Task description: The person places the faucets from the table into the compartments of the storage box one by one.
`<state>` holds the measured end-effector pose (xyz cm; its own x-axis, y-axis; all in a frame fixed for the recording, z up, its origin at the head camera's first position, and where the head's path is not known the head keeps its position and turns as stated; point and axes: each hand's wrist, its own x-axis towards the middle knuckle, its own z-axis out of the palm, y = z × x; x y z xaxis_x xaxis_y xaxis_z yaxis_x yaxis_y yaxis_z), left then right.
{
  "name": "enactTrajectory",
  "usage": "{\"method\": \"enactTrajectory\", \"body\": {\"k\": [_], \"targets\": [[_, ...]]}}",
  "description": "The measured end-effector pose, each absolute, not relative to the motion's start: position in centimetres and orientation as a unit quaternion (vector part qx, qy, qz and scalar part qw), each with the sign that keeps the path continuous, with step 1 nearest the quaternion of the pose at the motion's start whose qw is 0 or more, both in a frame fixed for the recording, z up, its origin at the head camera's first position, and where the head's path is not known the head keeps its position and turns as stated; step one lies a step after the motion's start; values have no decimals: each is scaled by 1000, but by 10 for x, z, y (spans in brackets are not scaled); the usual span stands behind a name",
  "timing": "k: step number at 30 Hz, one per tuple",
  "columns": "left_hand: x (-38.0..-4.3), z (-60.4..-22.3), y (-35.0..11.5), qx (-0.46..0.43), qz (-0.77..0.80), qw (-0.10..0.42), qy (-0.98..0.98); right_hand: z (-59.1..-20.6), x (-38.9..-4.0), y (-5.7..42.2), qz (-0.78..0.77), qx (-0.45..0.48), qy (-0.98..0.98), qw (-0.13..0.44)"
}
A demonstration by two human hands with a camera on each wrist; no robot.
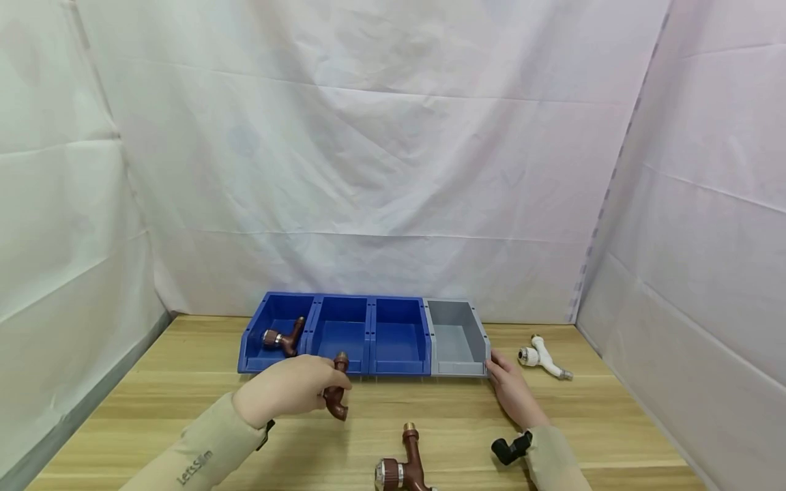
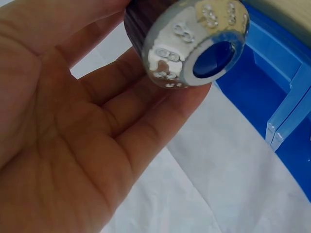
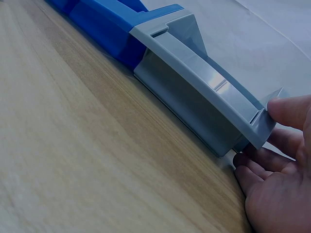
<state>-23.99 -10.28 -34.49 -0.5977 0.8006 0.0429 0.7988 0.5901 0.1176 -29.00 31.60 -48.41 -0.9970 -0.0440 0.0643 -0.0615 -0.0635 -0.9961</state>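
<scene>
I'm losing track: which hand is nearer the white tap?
Right: the right hand grips the gray bin, just left of the white tap; the left hand holds a brown tap, much farther left.

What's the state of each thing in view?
Held brown faucet: gripped by left hand
Binned brown faucet: resting in leftmost blue bin
Nearest brown faucet: lying on table, partly cropped
White faucet: lying on table
Gray bin: gripped by right hand, nothing visible inside
Other two blue bins: nothing visible inside

Head view shows the held brown faucet (image 1: pixel 335 401) partly hidden.
</scene>
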Motion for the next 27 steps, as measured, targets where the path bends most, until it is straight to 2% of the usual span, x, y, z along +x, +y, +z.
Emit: {"method": "enactTrajectory", "body": {"k": [27], "targets": [[-255, -345, -95, 456, 55, 3, 888, -484, -289, 315, 737, 38, -675, 12]]}}
